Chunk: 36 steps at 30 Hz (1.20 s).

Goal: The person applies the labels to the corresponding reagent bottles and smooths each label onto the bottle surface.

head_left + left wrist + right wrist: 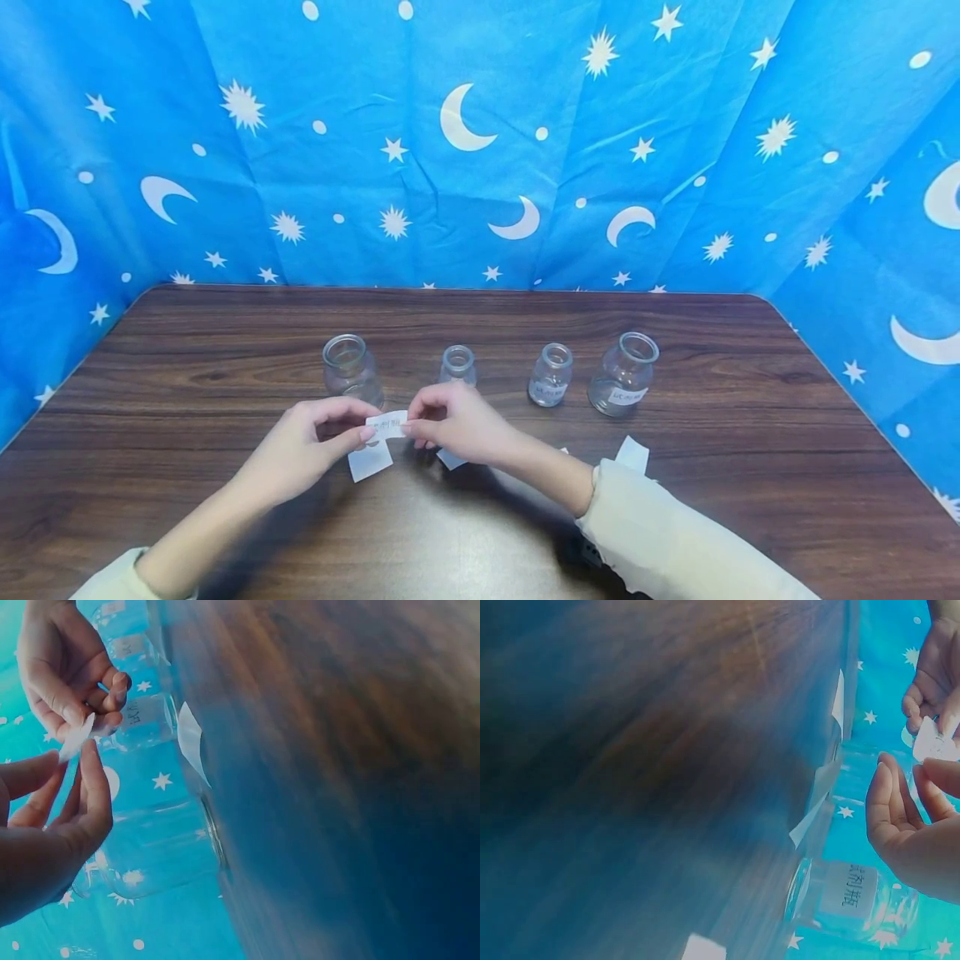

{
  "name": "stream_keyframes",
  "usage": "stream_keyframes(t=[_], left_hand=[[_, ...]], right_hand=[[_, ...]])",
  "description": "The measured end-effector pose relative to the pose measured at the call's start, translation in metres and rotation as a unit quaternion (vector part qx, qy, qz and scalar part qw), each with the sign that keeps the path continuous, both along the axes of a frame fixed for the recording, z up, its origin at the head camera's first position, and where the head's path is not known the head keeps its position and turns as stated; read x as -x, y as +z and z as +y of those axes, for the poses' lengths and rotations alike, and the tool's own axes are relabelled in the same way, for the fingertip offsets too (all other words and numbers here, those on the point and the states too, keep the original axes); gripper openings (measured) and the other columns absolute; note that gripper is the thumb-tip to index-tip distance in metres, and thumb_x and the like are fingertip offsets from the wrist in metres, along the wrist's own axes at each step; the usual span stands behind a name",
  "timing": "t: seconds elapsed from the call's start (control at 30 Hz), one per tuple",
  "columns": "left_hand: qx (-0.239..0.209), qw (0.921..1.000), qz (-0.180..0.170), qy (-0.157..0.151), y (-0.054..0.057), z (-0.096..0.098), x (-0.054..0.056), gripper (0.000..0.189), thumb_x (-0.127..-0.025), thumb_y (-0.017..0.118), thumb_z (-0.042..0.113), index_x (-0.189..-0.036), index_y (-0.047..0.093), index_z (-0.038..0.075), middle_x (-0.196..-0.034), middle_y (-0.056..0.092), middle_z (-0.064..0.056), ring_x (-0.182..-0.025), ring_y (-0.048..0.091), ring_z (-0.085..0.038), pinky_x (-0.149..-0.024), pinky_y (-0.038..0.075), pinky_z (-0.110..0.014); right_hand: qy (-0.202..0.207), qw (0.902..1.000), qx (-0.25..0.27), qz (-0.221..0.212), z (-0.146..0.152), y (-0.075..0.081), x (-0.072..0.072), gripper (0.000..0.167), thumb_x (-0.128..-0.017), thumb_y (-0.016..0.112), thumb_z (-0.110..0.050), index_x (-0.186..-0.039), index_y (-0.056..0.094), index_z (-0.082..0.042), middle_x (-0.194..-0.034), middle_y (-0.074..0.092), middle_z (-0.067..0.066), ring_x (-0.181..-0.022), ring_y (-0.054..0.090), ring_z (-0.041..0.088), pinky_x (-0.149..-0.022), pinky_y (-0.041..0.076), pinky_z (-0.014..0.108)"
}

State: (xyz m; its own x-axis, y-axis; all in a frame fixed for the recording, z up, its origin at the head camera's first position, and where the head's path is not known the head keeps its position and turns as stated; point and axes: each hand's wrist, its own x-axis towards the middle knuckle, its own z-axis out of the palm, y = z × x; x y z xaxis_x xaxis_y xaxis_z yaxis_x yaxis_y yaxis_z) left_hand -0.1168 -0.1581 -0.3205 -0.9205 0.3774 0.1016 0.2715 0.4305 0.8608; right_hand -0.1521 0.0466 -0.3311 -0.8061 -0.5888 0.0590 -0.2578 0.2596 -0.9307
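A small white label (387, 425) with handwriting is stretched between both hands. My left hand (292, 454) pinches its left end between thumb and fingers, and my right hand (468, 425) pinches its right end. Just behind the label stands a large glass jar (347, 362), on which I see no label. A smaller jar (458, 365) is partly hidden behind the right hand; in the left wrist view a jar with a written label (139, 716) shows beyond the fingers. White paper pieces (371, 462) lie on the table below the hands.
To the right stand a small labelled jar (550, 379) and a large labelled jar (624, 375). Another paper piece (632, 454) lies in front of them, by the right sleeve (660, 525). A blue star-patterned cloth (465, 208) hangs behind the brown wooden table (240, 350).
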Motion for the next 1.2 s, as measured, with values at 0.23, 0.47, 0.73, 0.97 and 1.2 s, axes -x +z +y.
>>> stream_keyframes(t=[0.23, 0.47, 0.73, 0.97, 1.2], left_hand=[[0.069, 0.9934, 0.035, 0.084, 0.0, -0.002, -0.001, 0.018, -0.08, 0.069, 0.008, -0.097, 0.068, 0.002, -0.085, 0.067, -0.004, -0.07, 0.06, -0.011, -0.059, 0.048, -0.023], [0.122, 0.9801, 0.086, 0.13, -0.002, -0.004, 0.001, 0.016, -0.077, 0.071, 0.005, -0.093, 0.069, 0.005, -0.076, 0.066, 0.001, -0.065, 0.056, -0.01, -0.055, 0.044, -0.022], [0.145, 0.9743, 0.073, 0.156, -0.002, -0.008, 0.004, 0.013, -0.075, 0.072, 0.005, -0.086, 0.066, 0.002, -0.071, 0.063, 0.001, -0.063, 0.058, -0.01, -0.054, 0.045, -0.022], [0.155, 0.971, 0.049, 0.175, -0.003, -0.013, 0.008, 0.017, -0.075, 0.073, 0.007, -0.085, 0.06, 0.0, -0.07, 0.064, -0.001, -0.061, 0.059, -0.012, -0.051, 0.043, -0.022], [0.16, 0.9695, 0.035, 0.182, -0.002, -0.016, 0.013, 0.024, -0.076, 0.072, 0.006, -0.091, 0.056, -0.003, -0.07, 0.065, -0.003, -0.06, 0.059, -0.012, -0.052, 0.041, -0.024]], right_hand=[[0.005, 0.9991, -0.014, 0.039, -0.01, -0.001, 0.003, 0.006, -0.081, 0.061, 0.003, -0.076, 0.061, 0.003, -0.063, 0.059, 0.007, -0.055, 0.053, 0.007, -0.051, 0.043, 0.02], [-0.029, 0.9947, -0.058, 0.08, -0.021, -0.003, 0.01, 0.005, -0.08, 0.065, -0.001, -0.074, 0.063, -0.002, -0.069, 0.058, -0.002, -0.059, 0.047, 0.003, -0.055, 0.04, 0.017], [-0.068, 0.985, -0.107, 0.118, -0.03, -0.003, 0.014, 0.005, -0.077, 0.068, -0.007, -0.073, 0.066, -0.006, -0.079, 0.055, -0.002, -0.071, 0.05, 0.006, -0.065, 0.039, 0.02], [-0.078, 0.9824, -0.11, 0.129, -0.038, -0.004, 0.016, 0.006, -0.075, 0.07, -0.007, -0.071, 0.066, -0.006, -0.08, 0.056, 0.0, -0.075, 0.051, 0.012, -0.068, 0.039, 0.02], [-0.092, 0.9806, -0.122, 0.123, -0.042, -0.003, 0.017, 0.007, -0.076, 0.071, -0.009, -0.071, 0.067, -0.007, -0.091, 0.059, 0.002, -0.08, 0.052, 0.013, -0.071, 0.039, 0.021]])
